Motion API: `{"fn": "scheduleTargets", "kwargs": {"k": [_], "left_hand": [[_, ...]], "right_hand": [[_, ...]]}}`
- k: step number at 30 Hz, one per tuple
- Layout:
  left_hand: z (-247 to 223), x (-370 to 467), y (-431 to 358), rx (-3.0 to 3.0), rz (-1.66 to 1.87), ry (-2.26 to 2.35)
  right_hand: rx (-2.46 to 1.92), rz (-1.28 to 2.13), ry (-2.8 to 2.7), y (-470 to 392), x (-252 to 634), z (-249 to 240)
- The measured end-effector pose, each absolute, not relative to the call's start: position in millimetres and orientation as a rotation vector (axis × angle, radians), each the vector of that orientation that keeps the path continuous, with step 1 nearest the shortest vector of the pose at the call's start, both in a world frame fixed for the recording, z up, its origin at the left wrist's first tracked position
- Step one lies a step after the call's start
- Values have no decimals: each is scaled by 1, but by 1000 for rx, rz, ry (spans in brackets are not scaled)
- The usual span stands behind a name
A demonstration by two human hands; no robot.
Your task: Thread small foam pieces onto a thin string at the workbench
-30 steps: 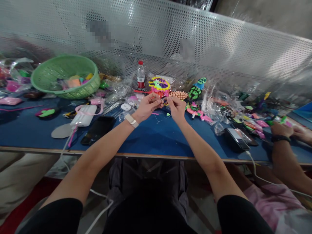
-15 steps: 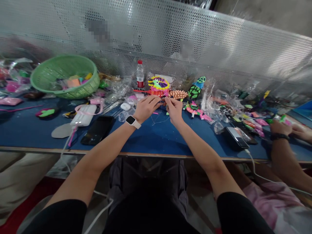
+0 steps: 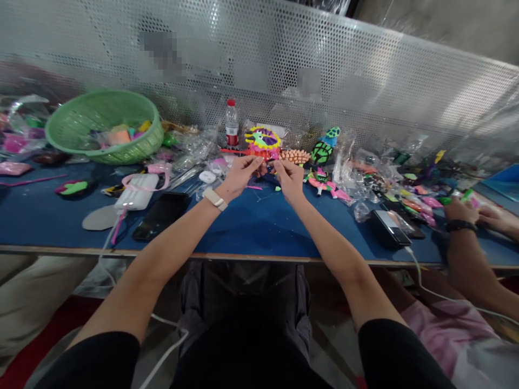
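Black sleeves, a pale wristband and seemingly grey trousers are worn.

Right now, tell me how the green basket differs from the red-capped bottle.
The green basket is wide and open-topped; the red-capped bottle is narrow and closed. The basket is green all over; the bottle is mostly clear. The bottle stands nearer the left hand; the basket sits farther off. Both are in front of the perforated metal wall.
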State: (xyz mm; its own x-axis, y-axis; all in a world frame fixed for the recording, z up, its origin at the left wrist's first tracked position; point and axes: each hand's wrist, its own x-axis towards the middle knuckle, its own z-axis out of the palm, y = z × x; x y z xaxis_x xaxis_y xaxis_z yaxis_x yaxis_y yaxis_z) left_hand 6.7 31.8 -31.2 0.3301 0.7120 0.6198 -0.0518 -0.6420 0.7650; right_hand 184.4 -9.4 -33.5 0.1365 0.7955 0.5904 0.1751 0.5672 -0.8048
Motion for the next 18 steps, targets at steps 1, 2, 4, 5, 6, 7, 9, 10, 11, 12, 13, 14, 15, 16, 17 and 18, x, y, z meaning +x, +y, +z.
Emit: {"fn": "scheduleTargets", "kwargs": {"k": [1,2,4,5,6,7,9,10,11,12,13,14,15,16,17,18], "left_hand": [[-33,7,35,1849,1341,556],[-36,7,37,1826,1314,538],[-40,8,40,1824,1307,539],[-41,9,40,1841,1337,563],[-42,10,39,1870,1384,599],[-43,12,36,1908,1446,644],[-45,15,26,2028,1570,733],[-46,17,20,2113,1611,773],[-47,19,14,2223,1639,807],[-47,21,7,2343,1651,824],[-48,22,2,2481,1623,805],[-47,24,-3,2623,1588,773],[-47,24,-6,2739,1565,760],[-46,24,-7,2828,1550,758],[-45,22,-5,2887,1547,772],[-44,21,-2,2920,1551,796]], "right_hand": [[-914,570,-1381,-9,184,-34],[-922,586,-1367,-8,182,-35],[-935,599,-1338,-6,180,-37],[-942,591,-1317,-5,180,-38],[-954,574,-1286,-3,181,-38],[-974,549,-1248,-1,182,-39],[-1025,494,-1153,3,187,-39],[-1051,474,-1109,4,191,-38],[-1066,465,-1075,6,195,-37],[-1074,466,-1060,7,198,-36],[-1076,473,-1056,7,200,-35],[-1073,484,-1063,6,201,-34],[-1068,495,-1076,5,200,-33],[-1061,501,-1086,3,197,-33],[-1052,506,-1096,0,194,-34],[-1041,511,-1103,-3,189,-34]]}}
